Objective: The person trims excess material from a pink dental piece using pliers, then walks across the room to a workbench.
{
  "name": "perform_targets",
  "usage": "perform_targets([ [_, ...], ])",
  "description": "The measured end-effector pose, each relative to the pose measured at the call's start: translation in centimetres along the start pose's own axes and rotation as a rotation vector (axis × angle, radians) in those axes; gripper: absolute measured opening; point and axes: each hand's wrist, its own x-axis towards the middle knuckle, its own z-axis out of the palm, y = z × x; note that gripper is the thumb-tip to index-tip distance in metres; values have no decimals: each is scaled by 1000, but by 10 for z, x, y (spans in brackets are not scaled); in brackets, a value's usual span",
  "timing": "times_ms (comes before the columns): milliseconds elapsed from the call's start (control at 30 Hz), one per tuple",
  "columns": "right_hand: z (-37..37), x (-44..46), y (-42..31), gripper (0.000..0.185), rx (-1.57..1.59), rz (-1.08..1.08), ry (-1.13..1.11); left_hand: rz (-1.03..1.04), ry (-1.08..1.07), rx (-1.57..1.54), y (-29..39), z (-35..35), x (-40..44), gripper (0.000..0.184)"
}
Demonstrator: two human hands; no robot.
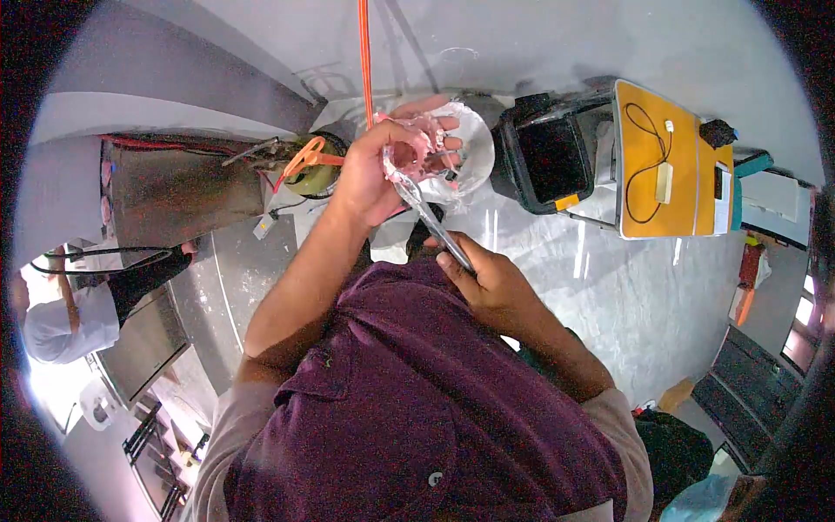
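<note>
Palm up, my left hand (365, 178) is open, with its fingers spread and slightly curved. Pink paste (424, 137) is smeared over the palm and fingers. My right hand (491, 283) is closed around the grey handle of a long, slim metal tool (432, 224), whose kind I cannot make out. The tool's far end is coated with pale paste and touches the left palm near the base of the thumb. Just beyond the left fingers stands a round white bucket (478, 150), its rim streaked with white residue. My left hand partly hides the bucket.
Orange-handled scissors (306, 157) lie over a greenish container at left. An orange strip (365, 61) hangs above. To the right are a black open bin (552, 161) and a yellow board (648, 187) with a cable. A person (74, 322) is at far left.
</note>
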Motion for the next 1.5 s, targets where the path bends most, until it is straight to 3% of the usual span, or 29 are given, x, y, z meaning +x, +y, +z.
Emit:
perform_targets([
  [333, -11, -13, -15, 53, -80, 22, -128, 148, -120, -20, 10, 6, -6, 63],
  [467, -16, -19, -15, 52, -101, 37, -184, 165, -270, -51, 16, 8, -10, 68],
  [600, -17, -22, -16, 47, -161, -33, -228, 141, -253, 60, 17, 15, -14, 78],
  [667, -18, -22, -17, 48, -163, -36, -224, 218, -422, 20, 15, 12, -13, 76],
  [900, -17, -23, -16, 50, -212, -35, -266, 88, -504, 78, 29, 27, -27, 96],
  [1200, -20, -21, -19, 51, -214, -16, -282, 112, -409, 307, 35, 37, -31, 101],
  [1333, -23, -20, -24, 52, -179, -22, -291, 161, -482, 193, 31, 36, -21, 99],
  [1400, -25, -21, -28, 52, -156, 5, -299, 121, -164, 181, 32, 40, -18, 88],
  [1467, -27, -23, -31, 52, -133, 33, -308, 104, -89, 157, 31, 40, -17, 80],
  [1500, -27, -23, -33, 51, -110, 50, -261, 76, 55, 191, 32, 40, -18, 78],
])
